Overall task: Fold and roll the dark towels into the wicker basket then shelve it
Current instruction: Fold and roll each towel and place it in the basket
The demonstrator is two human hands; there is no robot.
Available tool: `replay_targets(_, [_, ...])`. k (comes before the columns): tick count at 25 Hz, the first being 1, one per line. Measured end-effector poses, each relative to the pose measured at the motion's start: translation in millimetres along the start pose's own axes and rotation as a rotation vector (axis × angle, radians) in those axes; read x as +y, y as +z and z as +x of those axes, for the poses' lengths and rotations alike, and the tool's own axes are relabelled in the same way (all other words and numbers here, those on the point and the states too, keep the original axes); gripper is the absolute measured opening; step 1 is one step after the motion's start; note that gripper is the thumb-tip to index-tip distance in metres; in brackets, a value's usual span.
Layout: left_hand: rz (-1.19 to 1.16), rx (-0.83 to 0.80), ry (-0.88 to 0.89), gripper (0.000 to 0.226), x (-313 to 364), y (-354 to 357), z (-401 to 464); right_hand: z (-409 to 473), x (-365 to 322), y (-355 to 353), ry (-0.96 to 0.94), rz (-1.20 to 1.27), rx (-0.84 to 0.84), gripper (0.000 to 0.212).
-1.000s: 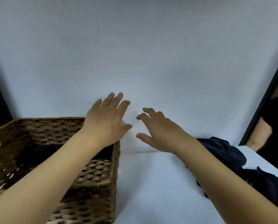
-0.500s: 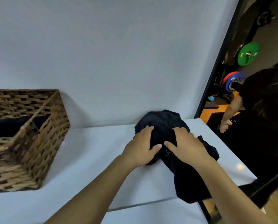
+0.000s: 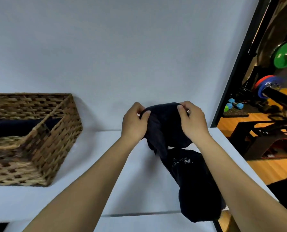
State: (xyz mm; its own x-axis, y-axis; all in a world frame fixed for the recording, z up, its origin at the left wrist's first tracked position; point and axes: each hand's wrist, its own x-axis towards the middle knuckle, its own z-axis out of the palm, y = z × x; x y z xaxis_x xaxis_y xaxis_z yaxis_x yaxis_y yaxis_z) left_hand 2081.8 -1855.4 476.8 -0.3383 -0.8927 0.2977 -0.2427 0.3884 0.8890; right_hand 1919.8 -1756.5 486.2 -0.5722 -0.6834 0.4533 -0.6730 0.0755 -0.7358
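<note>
- Pinching the upper edge of a dark, crumpled cloth towel (image 3: 166, 124), I see my left hand (image 3: 134, 122) and right hand (image 3: 192, 120) each with a closed grip on it, raised above the white worktop (image 3: 89, 181).
- A second dark towel (image 3: 194, 183) lies below, draped over the worktop's near right edge.
- The brown woven wicker basket (image 3: 44, 148) sits well apart at the left, dark cloth inside.

A plain white wall (image 3: 122, 47) rises behind a white tabletop (image 3: 92, 164). Past a black door frame (image 3: 236, 67) on the right, a wooden floor (image 3: 273, 169) carries a green weight plate (image 3: 284, 55), a red-and-blue plate (image 3: 264, 85) on a barbell, and blue dumbbells (image 3: 234, 106).
</note>
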Motion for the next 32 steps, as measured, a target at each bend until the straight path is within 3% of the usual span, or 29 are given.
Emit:
replay_targets(3, [-0.003, 0.14, 0.081, 0.021, 27.3, -25.0, 18.6, 31.4, -25.3, 5.7, -0.107, 0.008, 0.061, 0.026])
replay_targets(8, [0.411, 0.206, 0.144, 0.023, 37.5, -63.4, 26.0, 54.5, -53.0, 11.9, -0.284, -0.247, 0.084, 0.033])
replay_targets(12, [0.734, 0.295, 0.289, 0.026, 62.4, -96.4, 39.1, 68.6, -88.1, 12.6, -0.413, -0.618, 0.082, 0.043])
replay_targets(17, [0.88, 0.288, 0.354, 0.024, 88.6, -132.9, 49.9, 88.8, -120.1, 14.5, -0.513, -0.644, 0.011, 0.038])
replay_targets(22, [0.85, 0.312, 0.283, 0.023, 104.4, -161.4, 52.9, 97.5, -148.3, 15.2, -0.59, -0.621, 0.009, 0.045])
replay_targets(29, [0.649, 0.306, 0.232, 0.021, 113.7, -190.0, 53.0, 96.7, -168.5, 17.3, -0.593, -0.3, 0.056, 0.04])
replay_targets(32, [0.588, 0.318, 0.254, 0.021, 118.0, -195.1, 48.5, 90.9, -181.9, 17.4, -0.549, -0.288, -0.011, 0.041])
